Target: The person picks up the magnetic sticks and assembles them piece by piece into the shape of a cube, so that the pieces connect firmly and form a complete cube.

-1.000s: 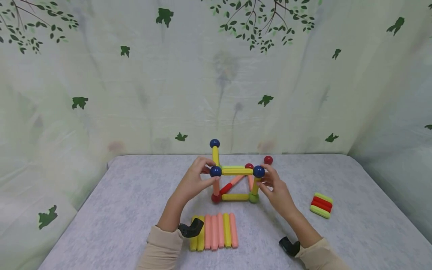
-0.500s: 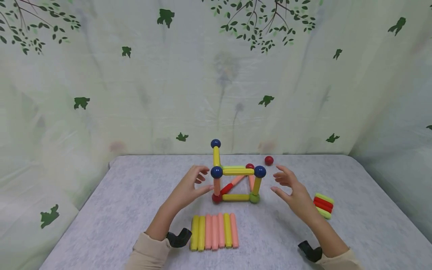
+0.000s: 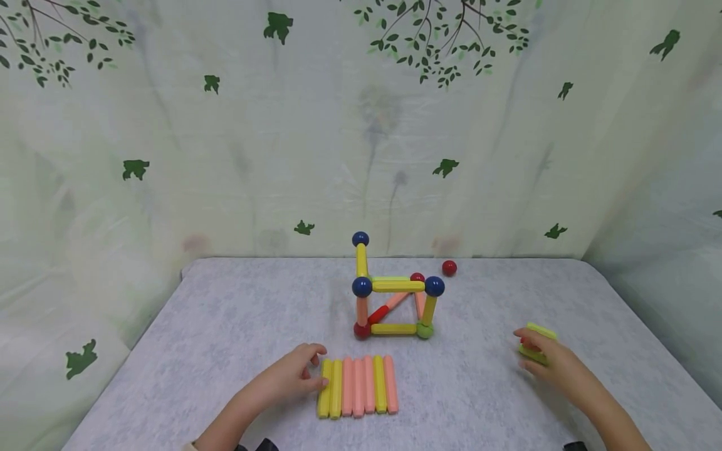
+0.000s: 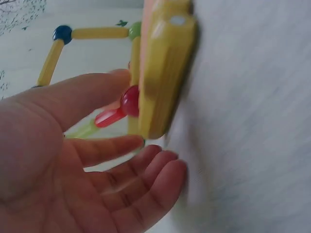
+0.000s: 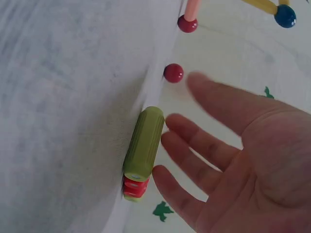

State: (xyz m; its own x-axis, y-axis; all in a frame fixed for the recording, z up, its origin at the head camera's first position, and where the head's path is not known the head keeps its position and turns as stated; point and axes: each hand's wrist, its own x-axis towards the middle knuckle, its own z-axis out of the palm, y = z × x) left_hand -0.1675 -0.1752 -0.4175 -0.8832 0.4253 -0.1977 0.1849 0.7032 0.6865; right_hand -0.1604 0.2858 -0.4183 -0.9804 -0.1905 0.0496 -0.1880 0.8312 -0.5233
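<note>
Bench: my bench is pale and wide, and all the sticks and balls are on it.
Stick-and-ball frame: the frame stands by itself in the middle, toward the far side. A second ago my hands were on its blue balls, and then just beside it. Now both hands are well away, and it looks the same.
Long sticks: seven long sticks, yellow and pink, lie side by side on the near side of the frame. None is lifted, same as before.
Left hand: my left hand is spread, with the thumb apart from the fingers, at the left end of the long row. I can't tell if I touch the yellow stick there. I think this step is reaching for more sticks. Taking one calls for a small pinch that doesn't bump the rest.
Right hand: my right hand is spread too and holds nothing. It has gone right, away from the frame, and now reaches over the short sticks. I think it needs a soft pinch on one.
Short sticks: the green and red short sticks sit on the right; my hand now hides some.
Loose red ball: the ball sits alone near the far edge, right of the frame, where it was before.
</note>
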